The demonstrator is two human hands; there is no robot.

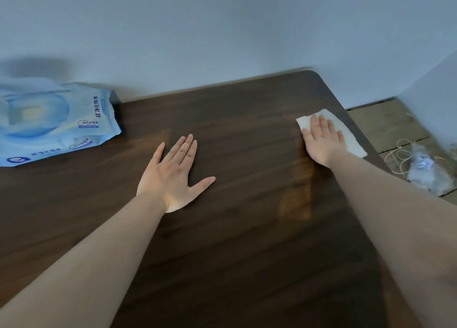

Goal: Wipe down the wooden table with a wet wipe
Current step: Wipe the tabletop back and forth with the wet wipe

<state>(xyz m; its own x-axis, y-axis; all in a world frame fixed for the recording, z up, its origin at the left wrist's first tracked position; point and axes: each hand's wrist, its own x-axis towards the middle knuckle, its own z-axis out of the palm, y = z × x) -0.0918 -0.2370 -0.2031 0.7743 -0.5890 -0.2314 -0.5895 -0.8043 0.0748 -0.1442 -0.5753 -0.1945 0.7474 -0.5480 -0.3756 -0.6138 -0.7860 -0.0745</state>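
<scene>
A dark wooden table (235, 228) fills most of the view. My right hand (322, 139) lies flat, fingers together, pressing a white wet wipe (351, 139) onto the table close to its right edge and far right corner. The wipe sticks out beyond the fingertips and past the hand's right side. My left hand (174, 174) rests palm down on the bare wood near the middle, fingers straight and thumb spread, with nothing under it. A lighter damp streak shows on the wood below my right hand.
A blue pack of wet wipes (52, 122) lies at the table's far left against the pale wall (222, 30). Beyond the right edge, on the wooden floor (390, 124), lie a crumpled clear plastic bag (430, 171) and a looped cord (398, 157).
</scene>
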